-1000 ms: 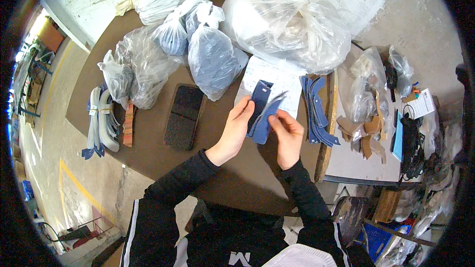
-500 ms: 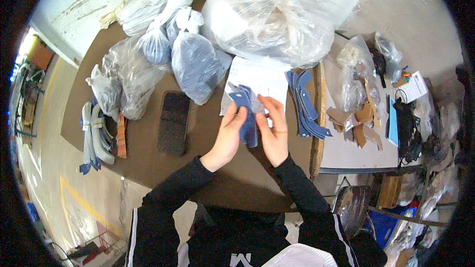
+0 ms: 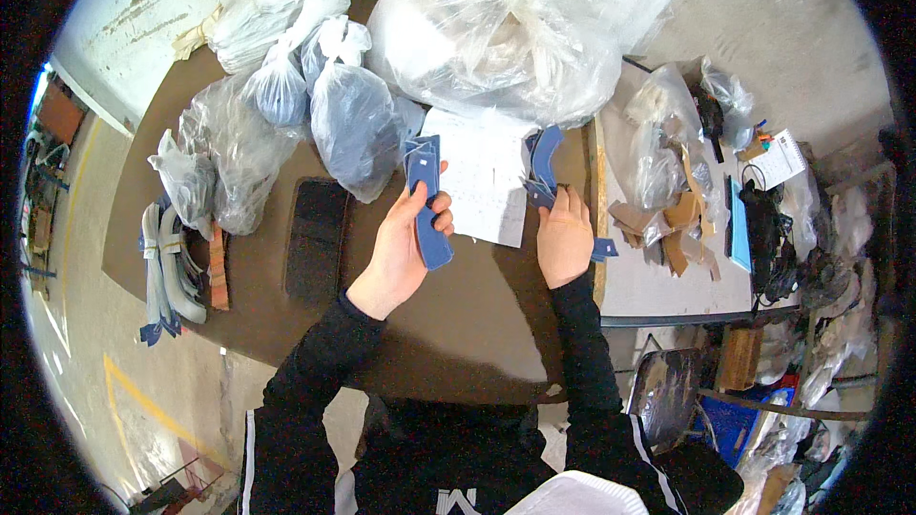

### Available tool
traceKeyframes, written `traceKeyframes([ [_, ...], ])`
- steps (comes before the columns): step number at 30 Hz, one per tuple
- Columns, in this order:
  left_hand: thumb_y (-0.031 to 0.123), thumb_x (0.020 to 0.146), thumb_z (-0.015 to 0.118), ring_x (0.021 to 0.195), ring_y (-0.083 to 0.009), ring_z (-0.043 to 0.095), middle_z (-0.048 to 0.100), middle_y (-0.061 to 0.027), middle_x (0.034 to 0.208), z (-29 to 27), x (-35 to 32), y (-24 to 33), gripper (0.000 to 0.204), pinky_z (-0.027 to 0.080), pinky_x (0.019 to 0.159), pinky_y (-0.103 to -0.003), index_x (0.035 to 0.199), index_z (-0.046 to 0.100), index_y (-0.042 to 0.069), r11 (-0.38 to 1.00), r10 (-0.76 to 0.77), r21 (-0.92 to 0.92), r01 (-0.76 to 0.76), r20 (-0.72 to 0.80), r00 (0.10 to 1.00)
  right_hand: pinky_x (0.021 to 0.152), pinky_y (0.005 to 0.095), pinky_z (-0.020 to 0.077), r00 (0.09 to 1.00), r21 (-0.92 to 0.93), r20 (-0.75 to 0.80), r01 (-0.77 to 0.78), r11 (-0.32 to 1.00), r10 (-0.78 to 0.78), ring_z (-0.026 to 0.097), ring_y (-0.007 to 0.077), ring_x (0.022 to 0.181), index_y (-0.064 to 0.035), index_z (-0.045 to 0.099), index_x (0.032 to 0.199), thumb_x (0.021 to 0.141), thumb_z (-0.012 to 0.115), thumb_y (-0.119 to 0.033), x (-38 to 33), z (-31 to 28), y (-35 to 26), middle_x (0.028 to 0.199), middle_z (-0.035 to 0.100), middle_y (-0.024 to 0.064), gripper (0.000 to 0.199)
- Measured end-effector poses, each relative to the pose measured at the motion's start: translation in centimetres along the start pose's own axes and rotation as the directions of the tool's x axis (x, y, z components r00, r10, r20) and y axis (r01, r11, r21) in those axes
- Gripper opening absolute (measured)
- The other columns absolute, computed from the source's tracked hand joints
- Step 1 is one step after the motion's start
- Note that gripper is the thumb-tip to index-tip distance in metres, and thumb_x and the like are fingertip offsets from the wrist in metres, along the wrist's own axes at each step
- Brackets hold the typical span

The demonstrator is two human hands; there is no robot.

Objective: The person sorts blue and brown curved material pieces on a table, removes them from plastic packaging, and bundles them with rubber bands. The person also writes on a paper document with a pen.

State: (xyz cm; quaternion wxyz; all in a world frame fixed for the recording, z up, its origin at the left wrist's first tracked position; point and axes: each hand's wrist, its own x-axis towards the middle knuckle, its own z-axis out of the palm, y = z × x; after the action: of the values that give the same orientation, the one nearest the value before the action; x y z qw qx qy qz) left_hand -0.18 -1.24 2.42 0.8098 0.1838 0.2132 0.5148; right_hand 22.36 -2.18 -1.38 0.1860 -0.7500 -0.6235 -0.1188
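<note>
My left hand is closed around a small stack of blue curved flat strips, held upright over the table. The upper ends fan slightly apart above my thumb. Off to the right, my right hand bends its fingers over a pile of similar blue curved strips, gripping at its middle. My hand hides much of that pile, and one strip end pokes out beside my wrist. Between the hands lies a white paper sheet with markings.
A dark phone and bundled pale curved strips are on the brown table at left. Tied plastic bags and a big clear bag stand behind. Cardboard scraps lie on the side table.
My hands have parted. The left one keeps the stack and has shifted left; the right one has let go of it and moved right onto the strip pile.
</note>
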Motion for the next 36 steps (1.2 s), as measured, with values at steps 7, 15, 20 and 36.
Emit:
traceKeyframes([
  [7, 0.029, 0.101, 0.043, 0.075, -0.0128, 0.043, 0.042, -0.0002, 0.084, 1.1, -0.2, -0.2, 0.04, 0.038, 0.075, -0.028, 0.133, 0.041, 0.003, 0.995, -0.089, -0.044, 0.087, -0.029, 0.996, 0.085, 0.044, 0.0473, 0.986, 0.084, 0.118, -0.124, 0.989, 0.114, 0.058, 0.0367, 0.099, -0.0022, 0.059, 0.113, 0.077, 0.07, -0.02, 1.0, -0.7, 0.3, 0.104, 0.061, 0.0186, 0.041],
  [15, 0.032, 0.099, 0.04, 0.076, -0.0158, 0.046, 0.049, -0.0029, 0.089, -0.2, -0.2, -1.2, 0.045, 0.04, 0.077, -0.03, 0.132, 0.043, 0.002, 0.965, -0.15, -0.214, 0.154, 0.036, 0.988, 0.079, 0.0375, 0.0483, 0.958, 0.701, 0.272, -0.259, 0.665, 0.086, 0.062, 0.0299, 0.089, 0.0032, 0.056, 0.109, 0.08, 0.068, -0.013, 1.1, -5.0, -1.0, 0.1, 0.062, 0.0183, 0.035],
  [20, 0.015, 0.092, 0.05, 0.084, -0.0177, 0.054, 0.057, -0.0045, 0.096, -0.3, -0.3, -1.5, 0.038, 0.044, 0.082, -0.03, 0.128, 0.047, 0.002, 0.972, -0.191, -0.128, 0.198, 0.063, 0.979, 0.08, 0.0256, 0.0456, 0.917, 0.917, 0.395, -0.397, 0.04, 0.05, 0.059, 0.0125, 0.089, -0.0012, 0.056, 0.11, 0.083, 0.064, 0.001, 0.7, -6.0, -5.2, 0.095, 0.063, 0.0043, 0.028],
  [36, 0.011, 0.098, 0.049, 0.121, -0.0148, 0.046, 0.051, -0.0061, 0.132, -0.1, -0.4, -4.3, 0.044, 0.034, 0.104, -0.03, 0.14, 0.04, 0.0, 0.872, 0.12, 0.476, -0.114, 0.019, 0.993, 0.097, 0.0268, 0.0396, 0.899, 0.89, 0.438, -0.433, -0.14, 0.003, 0.051, 0.0119, 0.114, -0.0053, 0.039, 0.138, 0.098, 0.049, -0.008, -2.9, -3.5, -8.0, 0.127, 0.053, 0.0044, 0.041],
])
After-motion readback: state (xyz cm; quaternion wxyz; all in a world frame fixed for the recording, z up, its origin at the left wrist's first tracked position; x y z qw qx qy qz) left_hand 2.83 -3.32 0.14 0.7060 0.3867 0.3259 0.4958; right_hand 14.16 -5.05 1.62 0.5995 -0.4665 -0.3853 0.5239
